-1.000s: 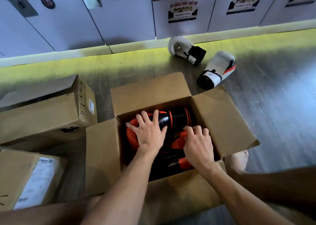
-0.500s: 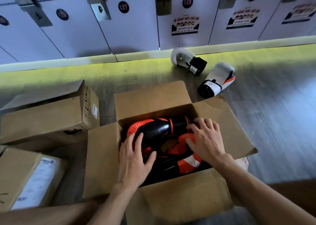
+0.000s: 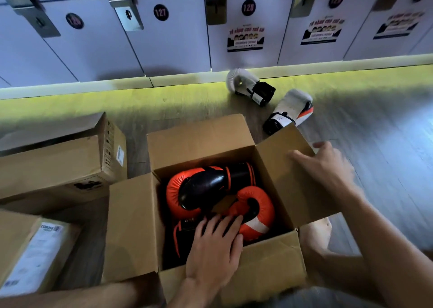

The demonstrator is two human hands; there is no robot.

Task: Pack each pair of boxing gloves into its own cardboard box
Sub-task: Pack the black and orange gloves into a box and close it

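Observation:
An open cardboard box (image 3: pixel 131 225) stands on the floor in front of me with all its flaps spread. Two orange-and-black boxing gloves lie inside: one (image 3: pixel 199 188) across the back, the other (image 3: pixel 257 211) at the front right. My left hand (image 3: pixel 215 249) rests flat, fingers spread, on the front glove's black cuff. My right hand (image 3: pixel 328 167) lies on the box's right flap (image 3: pixel 293 186), thumb curling over its far edge. A white pair lies loose on the floor beyond the box: one glove (image 3: pixel 248 85) near the lockers, the other (image 3: pixel 289 112) just behind the right flap.
Two more cardboard boxes sit at my left: a partly open one (image 3: pixel 54 162) and a labelled one (image 3: pixel 30 256) nearer me. A row of numbered white lockers (image 3: pixel 164 38) lines the far side. My bare foot (image 3: pixel 316 235) shows right of the box.
My right hand came out of the box and moved right onto the right flap. My left hand slid from the box's left front to the front glove's cuff. The view tilted upward.

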